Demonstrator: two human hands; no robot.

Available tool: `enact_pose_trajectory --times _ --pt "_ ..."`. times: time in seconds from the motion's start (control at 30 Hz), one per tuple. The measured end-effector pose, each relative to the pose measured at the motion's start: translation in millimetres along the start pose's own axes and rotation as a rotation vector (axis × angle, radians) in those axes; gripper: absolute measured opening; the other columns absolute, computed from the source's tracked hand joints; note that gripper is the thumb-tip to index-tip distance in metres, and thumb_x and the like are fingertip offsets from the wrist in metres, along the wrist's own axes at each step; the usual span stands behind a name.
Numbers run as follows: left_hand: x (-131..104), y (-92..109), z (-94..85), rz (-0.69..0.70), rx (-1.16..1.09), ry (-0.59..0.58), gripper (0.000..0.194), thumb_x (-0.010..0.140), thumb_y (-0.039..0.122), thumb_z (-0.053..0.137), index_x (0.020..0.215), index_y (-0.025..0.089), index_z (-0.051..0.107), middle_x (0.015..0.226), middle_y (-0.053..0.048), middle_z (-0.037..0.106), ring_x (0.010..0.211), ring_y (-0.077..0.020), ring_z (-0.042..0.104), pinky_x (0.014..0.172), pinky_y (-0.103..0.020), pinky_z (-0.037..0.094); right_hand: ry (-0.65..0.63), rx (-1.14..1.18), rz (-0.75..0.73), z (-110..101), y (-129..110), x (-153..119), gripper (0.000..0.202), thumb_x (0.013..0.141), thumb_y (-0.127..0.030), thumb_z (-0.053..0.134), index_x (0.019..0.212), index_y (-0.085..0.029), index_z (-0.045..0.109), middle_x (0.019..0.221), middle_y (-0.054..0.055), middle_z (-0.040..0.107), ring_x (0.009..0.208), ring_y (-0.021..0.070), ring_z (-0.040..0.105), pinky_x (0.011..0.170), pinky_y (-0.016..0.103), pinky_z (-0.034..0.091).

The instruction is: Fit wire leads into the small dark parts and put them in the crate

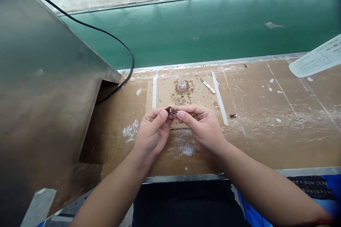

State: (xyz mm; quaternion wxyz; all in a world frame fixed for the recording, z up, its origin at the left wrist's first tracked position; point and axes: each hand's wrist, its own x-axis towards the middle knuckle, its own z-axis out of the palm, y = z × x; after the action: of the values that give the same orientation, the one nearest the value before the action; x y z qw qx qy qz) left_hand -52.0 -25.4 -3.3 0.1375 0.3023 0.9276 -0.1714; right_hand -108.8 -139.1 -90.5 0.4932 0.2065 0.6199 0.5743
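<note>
Small black-and-yellow piece (172, 111) sits between the fingertips (163, 114); left hand (153, 127) pinches one end, right hand (204, 126) the other. Below, cardboard mat (166, 92) taped to scuffed brown bench (282, 142), knife (208, 86) upon it. Green strip (202, 28) beyond; metal housing (48, 78) at left.

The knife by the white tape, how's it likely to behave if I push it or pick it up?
The knife is slim, so probably light. Its straight handle looks stiff, so it likely won't bend. It lies flat on the cardboard, so a push would probably slide or swivel it rather than tip it.
</note>
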Motion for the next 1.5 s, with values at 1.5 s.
enact_pose_trajectory --times 1.5 --pt "-13 -9 -8.5 0.651 0.846 -0.164 0.053 0.093 0.007 0.067 0.137 0.036 0.07 0.127 -0.006 0.07 0.108 -0.0117 0.071 0.102 -0.023 0.059 0.091 -0.902 -0.728 -10 -21 -5 0.013 0.104 -0.006 0.067 0.113 -0.013 0.074 0.109 0.009 0.067 0.102 0.0224 0.064 0.09 0.039 0.054"
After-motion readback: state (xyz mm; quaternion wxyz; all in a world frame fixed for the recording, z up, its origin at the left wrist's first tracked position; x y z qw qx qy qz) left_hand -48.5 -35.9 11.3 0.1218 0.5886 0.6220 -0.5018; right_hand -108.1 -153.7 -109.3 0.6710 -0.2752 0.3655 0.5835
